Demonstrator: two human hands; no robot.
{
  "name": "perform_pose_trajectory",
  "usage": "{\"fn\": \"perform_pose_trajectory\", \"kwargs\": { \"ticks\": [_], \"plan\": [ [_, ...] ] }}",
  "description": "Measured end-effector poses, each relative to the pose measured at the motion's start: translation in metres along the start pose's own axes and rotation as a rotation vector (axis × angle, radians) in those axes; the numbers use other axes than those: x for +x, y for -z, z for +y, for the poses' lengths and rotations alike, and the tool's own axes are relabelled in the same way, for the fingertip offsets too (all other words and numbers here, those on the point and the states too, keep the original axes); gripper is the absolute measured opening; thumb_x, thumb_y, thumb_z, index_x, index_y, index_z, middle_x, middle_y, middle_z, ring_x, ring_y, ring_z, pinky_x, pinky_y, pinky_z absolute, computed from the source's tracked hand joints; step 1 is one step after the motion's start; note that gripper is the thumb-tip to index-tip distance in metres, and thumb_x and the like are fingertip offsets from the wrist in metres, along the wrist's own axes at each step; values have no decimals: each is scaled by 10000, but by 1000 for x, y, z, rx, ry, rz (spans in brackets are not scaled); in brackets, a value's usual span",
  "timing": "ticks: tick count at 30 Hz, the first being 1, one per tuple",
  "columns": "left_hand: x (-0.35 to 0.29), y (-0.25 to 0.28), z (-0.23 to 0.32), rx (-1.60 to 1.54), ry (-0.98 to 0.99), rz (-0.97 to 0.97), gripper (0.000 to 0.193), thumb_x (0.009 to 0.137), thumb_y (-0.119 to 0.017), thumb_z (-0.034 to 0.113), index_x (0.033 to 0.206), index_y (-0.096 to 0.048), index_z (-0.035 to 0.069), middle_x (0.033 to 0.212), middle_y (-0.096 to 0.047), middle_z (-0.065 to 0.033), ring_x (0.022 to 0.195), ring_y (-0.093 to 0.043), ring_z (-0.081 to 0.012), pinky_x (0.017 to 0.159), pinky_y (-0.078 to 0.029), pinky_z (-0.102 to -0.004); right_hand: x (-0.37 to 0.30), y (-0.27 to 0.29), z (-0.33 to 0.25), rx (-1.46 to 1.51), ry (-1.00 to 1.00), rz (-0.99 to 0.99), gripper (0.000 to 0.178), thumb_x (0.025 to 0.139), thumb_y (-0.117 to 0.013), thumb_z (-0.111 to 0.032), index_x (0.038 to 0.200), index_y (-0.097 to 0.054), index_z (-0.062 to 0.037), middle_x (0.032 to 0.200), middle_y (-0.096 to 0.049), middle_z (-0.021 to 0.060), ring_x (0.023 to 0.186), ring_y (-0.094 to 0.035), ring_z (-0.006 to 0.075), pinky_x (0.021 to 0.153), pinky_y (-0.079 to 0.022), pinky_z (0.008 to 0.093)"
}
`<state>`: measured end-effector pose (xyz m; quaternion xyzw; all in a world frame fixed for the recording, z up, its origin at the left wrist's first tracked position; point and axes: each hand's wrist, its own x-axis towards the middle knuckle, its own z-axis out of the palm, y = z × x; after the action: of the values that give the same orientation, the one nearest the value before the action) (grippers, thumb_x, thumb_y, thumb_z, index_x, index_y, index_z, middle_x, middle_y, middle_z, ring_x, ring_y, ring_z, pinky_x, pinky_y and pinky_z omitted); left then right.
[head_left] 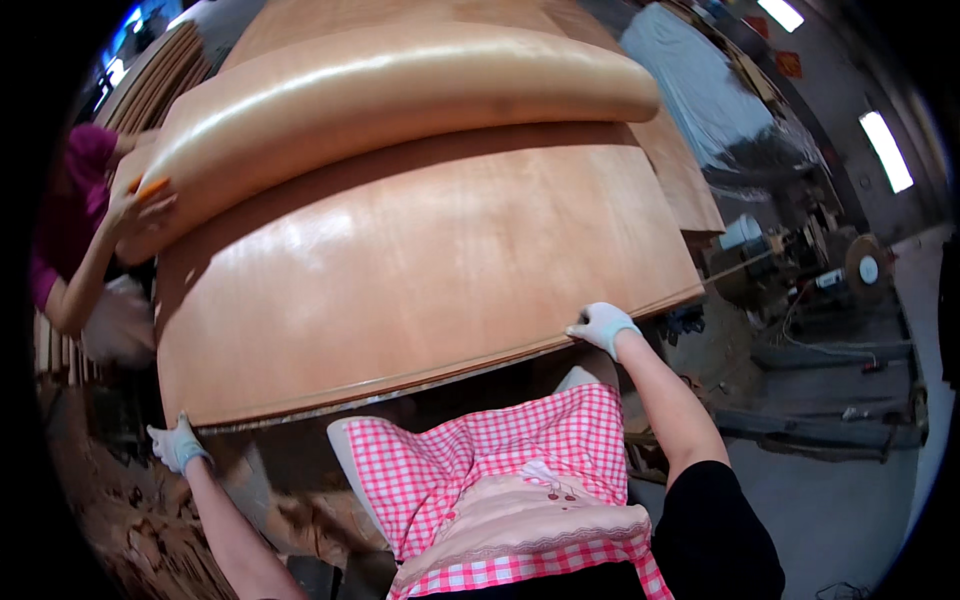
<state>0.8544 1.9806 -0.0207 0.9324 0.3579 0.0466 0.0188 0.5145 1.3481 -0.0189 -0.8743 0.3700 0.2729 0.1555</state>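
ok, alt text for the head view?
A gloved right hand grips the near edge of a stack of thin wood sheets; the gloved left hand hangs below its corner. At the far left, another person's hand curls the top sheet back.

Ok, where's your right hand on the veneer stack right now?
In the head view the gloved right hand grips the near edge of the veneer stack, toward its right corner, just above the pink checked apron.

Tabletop (pixel 330 408): only its pale near edge shows, from 8 to 4 o'clock; its material cannot be told. Directly on it: stack of veneer sheets (pixel 420 260), broad, reddish-brown, glossy. Top sheet (pixel 400 85), toward 12 o'clock, curled back in a long roll across the stack.
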Motion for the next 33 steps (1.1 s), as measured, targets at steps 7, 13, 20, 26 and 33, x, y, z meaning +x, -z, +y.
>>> {"fn": "perform_pose_trajectory", "kwargs": {
  "ticks": [7, 13, 20, 26, 33],
  "plan": [
    [-265, -23, 106, -280, -1189, 17, 543, 833, -572, 198, 1269, -464, -108, 1395, -402, -325, 1335, -339, -454, 1141, -223, -509, 9, -5, -16, -10, 124, 0, 474, 794, -629, -483, 983, -716, -58, 1050, -675, 190, 1006, -643, 335, 868, -507, 432],
    [-494, -6, 179, -373, -1716, -312, 625, 894, -522, 330, 1400, -390, -13, 1462, -324, -283, 1384, -269, -408, 1155, -146, -519, 3, -8, -11, 90, 129, 40, 431, 799, -654, -441, 1001, -715, -66, 1033, -683, 181, 966, -662, 342, 819, -530, 447],
    [-501, -20, 182, -165, -1769, -271, 604, 923, -470, 338, 1404, -380, -16, 1465, -323, -282, 1386, -260, -418, 1158, -138, -518, 11, 25, 88, 186, 235, -14, 328, 851, -579, -328, 1064, -691, -105, 1081, -674, 160, 1018, -635, 334, 887, -494, 428],
    [-502, -25, 179, -95, -1772, -255, 627, 915, -471, 358, 1412, -377, -11, 1472, -316, -285, 1394, -250, -414, 1165, -115, -520, 38, 76, 278, 97, -24, 174, 286, 852, -568, -269, 1081, -697, -155, 1109, -668, 136, 1033, -628, 325, 892, -496, 414],
    [-504, -13, 180, -21, -1772, -286, 629, 922, -466, 338, 1427, -344, -17, 1494, -273, -280, 1400, -225, -421, 1160, -125, -523, 91, 53, 328, 138, -326, 161, 306, 841, -587, -260, 1083, -685, -100, 1143, -650, 152, 1055, -616, 341, 897, -491, 414]
  ]
}}
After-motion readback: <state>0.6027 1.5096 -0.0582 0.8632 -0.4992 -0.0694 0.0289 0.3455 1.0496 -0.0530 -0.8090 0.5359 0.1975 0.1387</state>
